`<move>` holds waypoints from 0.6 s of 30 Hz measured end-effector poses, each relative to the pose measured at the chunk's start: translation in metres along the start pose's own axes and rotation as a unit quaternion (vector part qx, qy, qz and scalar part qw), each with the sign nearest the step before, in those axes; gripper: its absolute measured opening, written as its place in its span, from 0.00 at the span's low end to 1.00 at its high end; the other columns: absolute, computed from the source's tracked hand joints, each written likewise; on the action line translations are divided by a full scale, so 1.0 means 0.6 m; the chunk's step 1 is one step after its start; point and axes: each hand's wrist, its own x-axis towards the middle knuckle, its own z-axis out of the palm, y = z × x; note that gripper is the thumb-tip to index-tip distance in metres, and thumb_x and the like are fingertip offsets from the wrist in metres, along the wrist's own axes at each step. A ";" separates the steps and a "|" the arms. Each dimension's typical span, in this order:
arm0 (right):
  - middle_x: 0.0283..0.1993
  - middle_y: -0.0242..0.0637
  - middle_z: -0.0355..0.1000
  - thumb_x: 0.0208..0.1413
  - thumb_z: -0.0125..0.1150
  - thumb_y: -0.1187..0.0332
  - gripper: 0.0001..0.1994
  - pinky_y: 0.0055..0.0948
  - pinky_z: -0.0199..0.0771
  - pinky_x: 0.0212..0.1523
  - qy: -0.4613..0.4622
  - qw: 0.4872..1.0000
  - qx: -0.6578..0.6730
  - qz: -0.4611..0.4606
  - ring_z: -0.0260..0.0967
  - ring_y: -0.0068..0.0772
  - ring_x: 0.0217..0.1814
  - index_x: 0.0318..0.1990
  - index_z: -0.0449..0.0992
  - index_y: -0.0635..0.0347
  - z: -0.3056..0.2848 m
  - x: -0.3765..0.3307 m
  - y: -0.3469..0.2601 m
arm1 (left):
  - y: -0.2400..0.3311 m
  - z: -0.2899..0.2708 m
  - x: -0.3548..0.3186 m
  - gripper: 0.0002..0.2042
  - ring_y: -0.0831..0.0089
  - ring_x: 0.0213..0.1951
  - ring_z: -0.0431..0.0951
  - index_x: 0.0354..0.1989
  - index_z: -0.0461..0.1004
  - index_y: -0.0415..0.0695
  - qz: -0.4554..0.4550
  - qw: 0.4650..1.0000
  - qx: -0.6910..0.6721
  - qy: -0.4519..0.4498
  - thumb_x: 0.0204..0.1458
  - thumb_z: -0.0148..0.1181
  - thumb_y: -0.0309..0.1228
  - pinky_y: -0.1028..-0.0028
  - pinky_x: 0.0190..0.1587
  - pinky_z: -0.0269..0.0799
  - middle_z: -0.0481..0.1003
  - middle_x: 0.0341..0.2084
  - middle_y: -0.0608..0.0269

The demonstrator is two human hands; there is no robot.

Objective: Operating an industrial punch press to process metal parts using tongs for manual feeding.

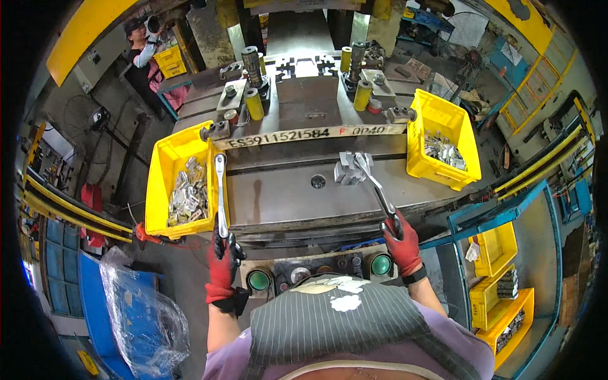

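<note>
My left hand (221, 269), in a red glove with dark fingertips, is closed at the lower end of a long shiny metal tool (221, 196) with a rounded head. This tool points away from me along the right side of the left yellow bin (155, 183), which holds many small metal parts (189, 193). A long-handled tool (380, 192) with a dark grip is in my right hand (403, 244), also red-gloved. Its far end meets a small cluster of grey metal blocks (349, 170) on the steel press bed (285, 196); whether it grips them I cannot tell.
Another yellow bin (443, 174) with metal parts stands at the right. A marked metal bar (316, 135) crosses the bed before the die posts (252, 66). Two green buttons (259, 280) sit on the near panel. Yellow bins (497, 250) fill a rack at the lower right. A person (147, 57) works far left.
</note>
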 end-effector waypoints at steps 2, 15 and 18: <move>0.37 0.44 0.72 0.43 0.60 0.70 0.28 0.31 0.68 0.41 0.019 0.999 0.016 -0.024 0.71 0.41 0.40 0.56 0.61 0.55 -0.001 0.020 0.003 | -0.001 0.009 -0.001 0.09 0.84 0.14 0.62 0.44 0.64 0.46 0.024 1.000 -0.013 0.014 0.55 0.48 0.31 0.82 0.15 0.59 0.63 0.15 0.72; 0.39 0.45 0.70 0.48 0.54 0.61 0.19 0.40 0.67 0.41 0.020 0.987 -0.076 -0.141 0.67 0.48 0.42 0.47 0.65 0.57 0.078 0.397 -0.226 | 0.006 -0.007 -0.020 0.18 0.84 0.15 0.62 0.52 0.59 0.47 -0.008 1.000 -0.010 -0.003 0.53 0.50 0.27 0.81 0.16 0.61 0.62 0.15 0.73; 0.40 0.48 0.70 0.47 0.54 0.60 0.19 0.41 0.66 0.43 -0.004 0.981 -0.166 -0.100 0.67 0.49 0.44 0.46 0.65 0.58 0.103 0.458 -0.236 | -0.033 -0.040 -0.014 0.16 0.84 0.15 0.62 0.51 0.60 0.46 0.002 1.000 0.002 0.020 0.53 0.50 0.28 0.81 0.16 0.61 0.62 0.15 0.72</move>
